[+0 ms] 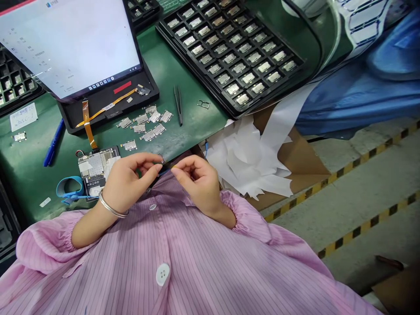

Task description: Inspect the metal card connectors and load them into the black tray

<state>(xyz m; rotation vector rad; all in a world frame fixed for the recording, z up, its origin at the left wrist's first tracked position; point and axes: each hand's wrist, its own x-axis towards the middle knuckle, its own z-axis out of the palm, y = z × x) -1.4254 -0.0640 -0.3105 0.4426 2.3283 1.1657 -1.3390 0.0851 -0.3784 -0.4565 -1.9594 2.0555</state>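
My left hand (126,181) and my right hand (197,179) meet just above my pink striped smock, at the near edge of the green mat (183,87). Both pinch a small thin dark part (163,166) between thumb and fingertips; what it is I cannot make out. A silver bangle sits on my left wrist. Just left of my left hand lies a circuit board (95,164) with an orange flex cable (87,122). Several small metal shield parts (147,124) are scattered on the mat above my hands.
A tablet screen (68,43) stands in a black holder at upper left. A black tray (229,48) of metal parts fills the top centre. Tweezers (178,105), a blue pen (52,144), a blue wrist strap (68,188) and crumpled white paper (249,157) in a cardboard box lie around.
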